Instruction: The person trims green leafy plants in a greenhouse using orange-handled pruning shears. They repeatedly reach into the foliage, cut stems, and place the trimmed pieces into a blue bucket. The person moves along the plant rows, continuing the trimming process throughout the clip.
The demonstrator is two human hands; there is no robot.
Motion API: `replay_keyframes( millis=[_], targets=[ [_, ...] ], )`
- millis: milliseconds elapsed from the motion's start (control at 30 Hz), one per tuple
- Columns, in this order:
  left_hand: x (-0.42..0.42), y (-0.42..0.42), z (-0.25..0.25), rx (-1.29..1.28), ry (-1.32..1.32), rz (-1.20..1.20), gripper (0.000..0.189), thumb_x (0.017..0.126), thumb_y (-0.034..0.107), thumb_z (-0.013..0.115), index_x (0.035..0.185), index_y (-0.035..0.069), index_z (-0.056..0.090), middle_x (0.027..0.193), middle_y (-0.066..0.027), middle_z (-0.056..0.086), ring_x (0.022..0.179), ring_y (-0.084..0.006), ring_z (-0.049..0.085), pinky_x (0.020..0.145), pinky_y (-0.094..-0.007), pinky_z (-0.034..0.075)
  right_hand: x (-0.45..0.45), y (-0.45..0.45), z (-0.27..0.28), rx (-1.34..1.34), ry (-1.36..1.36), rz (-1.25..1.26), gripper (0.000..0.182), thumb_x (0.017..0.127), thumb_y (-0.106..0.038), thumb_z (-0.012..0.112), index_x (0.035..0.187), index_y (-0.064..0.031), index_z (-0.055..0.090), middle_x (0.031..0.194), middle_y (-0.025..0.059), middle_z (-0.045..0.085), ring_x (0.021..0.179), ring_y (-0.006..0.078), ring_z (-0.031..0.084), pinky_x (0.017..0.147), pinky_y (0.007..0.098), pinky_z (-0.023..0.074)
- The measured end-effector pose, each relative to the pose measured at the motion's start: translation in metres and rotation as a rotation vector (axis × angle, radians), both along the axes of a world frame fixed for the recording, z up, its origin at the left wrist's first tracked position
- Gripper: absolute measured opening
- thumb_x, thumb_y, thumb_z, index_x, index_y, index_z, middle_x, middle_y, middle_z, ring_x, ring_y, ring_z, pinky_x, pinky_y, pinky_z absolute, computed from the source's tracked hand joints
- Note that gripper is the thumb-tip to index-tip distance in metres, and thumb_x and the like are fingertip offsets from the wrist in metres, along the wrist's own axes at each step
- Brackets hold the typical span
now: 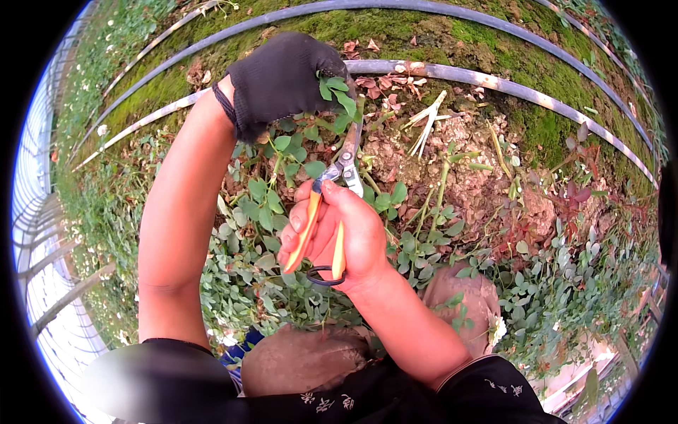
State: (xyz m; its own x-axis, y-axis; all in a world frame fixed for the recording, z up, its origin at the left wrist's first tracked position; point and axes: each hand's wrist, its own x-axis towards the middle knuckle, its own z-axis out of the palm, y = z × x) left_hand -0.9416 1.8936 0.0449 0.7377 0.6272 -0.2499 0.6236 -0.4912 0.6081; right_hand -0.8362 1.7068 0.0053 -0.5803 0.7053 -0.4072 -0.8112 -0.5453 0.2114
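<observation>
My left hand, in a black knit glove, is curled around a leafy green stem; its fingertips are hidden beneath the hand. Bare and palm up, my right hand holds a pair of pruning shears with orange handles. The handles are spread apart, and a black ring hangs at their lower end. The blades point up toward the gloved hand, among cut stem stubs. Part of the blades is hidden by leaves. Leafy shoots grow just left of the shears.
A dark irrigation pipe crosses the soil beyond my hands, with another pipe farther off over moss. Dry split stem pieces and withered leaves lie on the ground. My knees are close below, amid low foliage.
</observation>
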Motion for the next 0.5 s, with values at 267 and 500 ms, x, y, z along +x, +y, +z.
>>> replay_keyframes(
  millis=[267,500],
  targets=[
    [-0.054,0.009,0.025,-0.263,-0.791,0.560,0.027,0.093,0.025,0.051,0.101,0.000,0.059,0.081,-0.0090,0.059,0.070,-0.0146,0.053,0.058,-0.0238,0.041,0.033,-0.056,0.027,0.269,0.007,0.251,0.035,0.095,-0.027,0.042,0.113,0.0039,0.044,0.082,0.0152,0.057,0.072,0.0311,0.062,0.064,0.0447,0.0533],
    [-0.064,0.007,0.015,-0.328,-0.412,0.692,0.024,0.085,0.017,0.060,0.098,-0.003,0.060,0.088,-0.0070,0.063,0.068,-0.0116,0.057,0.062,-0.0238,0.047,0.048,-0.018,0.018,0.114,0.010,0.289,0.052,0.097,-0.041,0.029,0.124,0.0021,0.042,0.094,0.0184,0.060,0.085,0.0359,0.064,0.078,0.0490,0.0535]
  ],
)
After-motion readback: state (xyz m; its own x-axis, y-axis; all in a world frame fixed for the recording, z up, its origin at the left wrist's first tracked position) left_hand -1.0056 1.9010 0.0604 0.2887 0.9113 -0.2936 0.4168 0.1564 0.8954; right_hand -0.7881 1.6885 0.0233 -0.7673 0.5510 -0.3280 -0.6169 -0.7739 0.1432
